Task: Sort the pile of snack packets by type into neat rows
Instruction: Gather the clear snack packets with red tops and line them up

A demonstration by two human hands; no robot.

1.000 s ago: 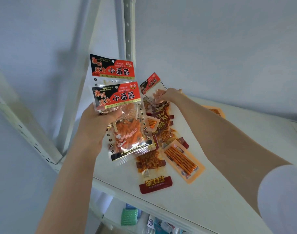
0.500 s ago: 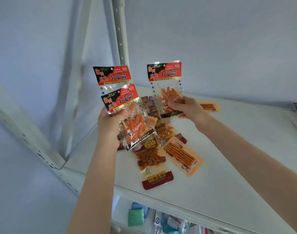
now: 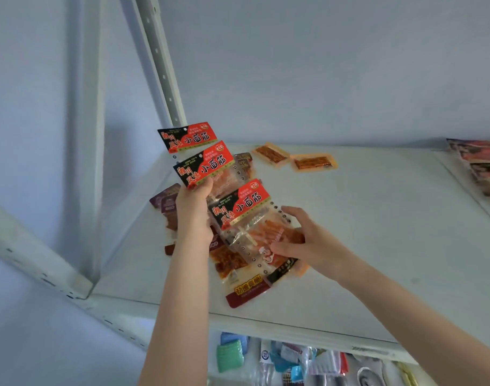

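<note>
Nearest, small packaged goods show on a level below the front edge. Above them, the right hand has its grip clamped on one clear plastic snack packet with a red-and-black header. The thumb is on the front, and the packet tilts toward the left hand, probably to join the matching set.

The left hand's grip is clamped on two more packets of the same print. They are fanned so both headers show and are held up off the white metal shelf, likely to gather one type before laying a row. That makes three of this type, all in hand.

Under the hands lies the unsorted pile of dark red and maroon packets. They overlap, so their number cannot be told.

Farther back, a flat orange packet and a second flat orange packet lie side by side near the wall, seemingly the start of a row. At the far right edge sits a blurred stack of other packets.
</note>
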